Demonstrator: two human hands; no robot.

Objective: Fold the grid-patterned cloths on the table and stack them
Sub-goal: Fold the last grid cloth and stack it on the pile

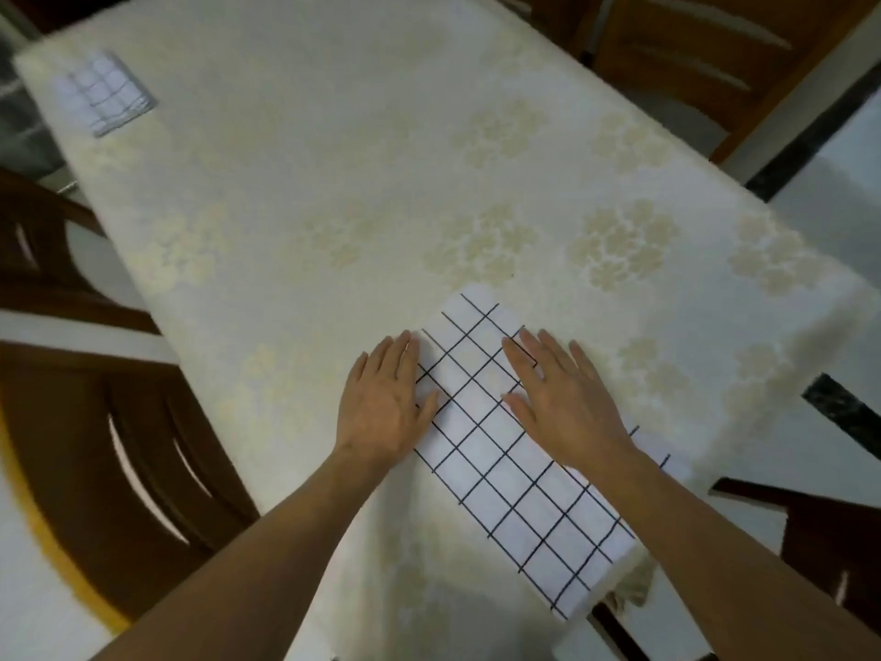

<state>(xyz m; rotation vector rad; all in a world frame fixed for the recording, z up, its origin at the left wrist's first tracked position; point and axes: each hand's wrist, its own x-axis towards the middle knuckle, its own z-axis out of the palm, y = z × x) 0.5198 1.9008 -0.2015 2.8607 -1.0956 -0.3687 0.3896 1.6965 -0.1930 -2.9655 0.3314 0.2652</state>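
A white cloth with a black grid (519, 474) lies as a long folded strip on the near part of the table, its lower end hanging over the near edge. My left hand (384, 403) rests flat at the strip's left edge with fingers straight. My right hand (562, 398) presses flat on the strip's right side, fingers spread and straight. A second grid-patterned cloth (106, 93), folded small, sits at the far left corner of the table.
The table (333, 183) wears a cream tablecloth with pale flower prints. Brown wooden chairs stand at the left (119, 446), at the near right (829, 541) and at the far right (715, 50). Pale floor shows around the table.
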